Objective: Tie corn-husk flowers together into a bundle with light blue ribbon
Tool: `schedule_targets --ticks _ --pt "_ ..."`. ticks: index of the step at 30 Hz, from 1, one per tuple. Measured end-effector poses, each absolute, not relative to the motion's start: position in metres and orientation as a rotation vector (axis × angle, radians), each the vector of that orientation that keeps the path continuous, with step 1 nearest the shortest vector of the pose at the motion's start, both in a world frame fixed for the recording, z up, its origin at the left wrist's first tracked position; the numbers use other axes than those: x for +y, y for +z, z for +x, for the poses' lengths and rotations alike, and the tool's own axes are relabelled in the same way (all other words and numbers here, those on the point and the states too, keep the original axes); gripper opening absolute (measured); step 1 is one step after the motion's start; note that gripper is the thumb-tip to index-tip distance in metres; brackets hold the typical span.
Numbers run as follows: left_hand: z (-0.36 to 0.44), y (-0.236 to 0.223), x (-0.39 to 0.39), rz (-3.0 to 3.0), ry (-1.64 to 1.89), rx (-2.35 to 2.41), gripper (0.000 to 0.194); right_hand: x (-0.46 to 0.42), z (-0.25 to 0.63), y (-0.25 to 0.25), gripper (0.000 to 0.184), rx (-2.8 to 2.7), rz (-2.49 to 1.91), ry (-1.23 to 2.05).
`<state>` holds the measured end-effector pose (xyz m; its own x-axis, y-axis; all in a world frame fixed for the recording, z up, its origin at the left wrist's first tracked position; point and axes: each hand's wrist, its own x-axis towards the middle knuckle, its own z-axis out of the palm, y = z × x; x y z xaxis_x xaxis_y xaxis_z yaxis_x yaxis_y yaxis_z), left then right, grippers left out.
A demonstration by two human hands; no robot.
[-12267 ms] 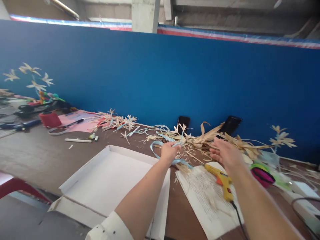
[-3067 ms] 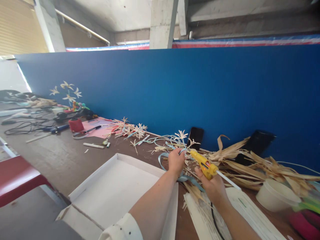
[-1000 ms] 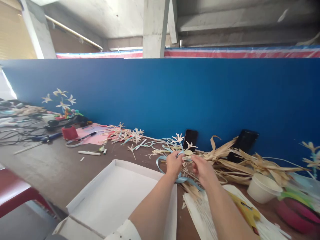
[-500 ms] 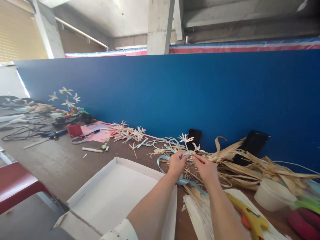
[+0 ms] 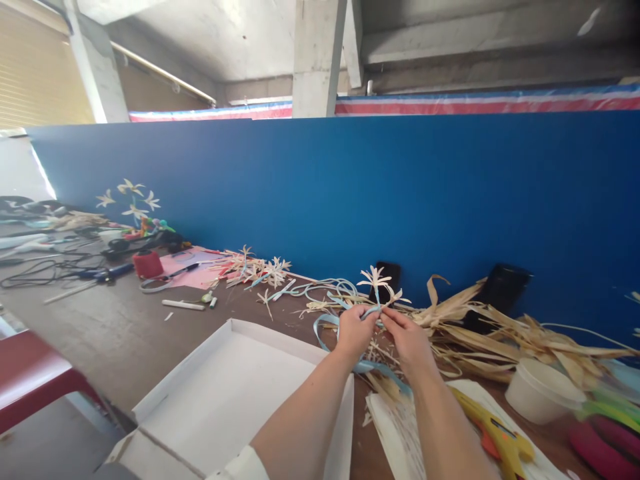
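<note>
My left hand and my right hand meet above the brown table, both pinched on the stem of a pale straw flower bound with light blue ribbon. The ribbon loops down to the left and under my hands. A yellow glue gun lies on a sheet of printed paper beside my right forearm. Dried corn husks are heaped just behind my hands.
An open white cardboard box sits at the lower left. A white cup stands at the right. Two black phones lean on the blue partition. More straw flowers, a red spool and tools lie further left.
My right hand set the glue gun down on the paper and joined my left hand on the flower stem. The flower now stands slightly higher above my fingers.
</note>
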<state>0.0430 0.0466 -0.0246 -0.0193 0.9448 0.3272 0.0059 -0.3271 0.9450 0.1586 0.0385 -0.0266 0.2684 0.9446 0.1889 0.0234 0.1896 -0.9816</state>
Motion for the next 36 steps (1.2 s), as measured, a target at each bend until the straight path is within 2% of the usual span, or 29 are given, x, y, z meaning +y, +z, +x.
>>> schedule_targets --ticks 9,14,23,36 --pt "0.043 -0.025 0.047 1.546 1.48 1.136 0.021 0.035 0.157 -0.026 0.035 -1.024 -1.148 0.907" --pt "0.042 -0.021 0.043 1.511 1.442 1.088 0.018 0.031 0.153 -0.02 0.028 -0.913 -1.125 0.962" --pt "0.042 -0.019 0.041 1.527 1.439 1.086 0.016 0.027 0.154 -0.015 0.036 -0.861 -1.08 0.934" --pt "0.046 -0.024 0.043 1.566 1.437 1.055 0.023 0.031 0.155 -0.017 0.029 -0.719 -0.98 0.991"
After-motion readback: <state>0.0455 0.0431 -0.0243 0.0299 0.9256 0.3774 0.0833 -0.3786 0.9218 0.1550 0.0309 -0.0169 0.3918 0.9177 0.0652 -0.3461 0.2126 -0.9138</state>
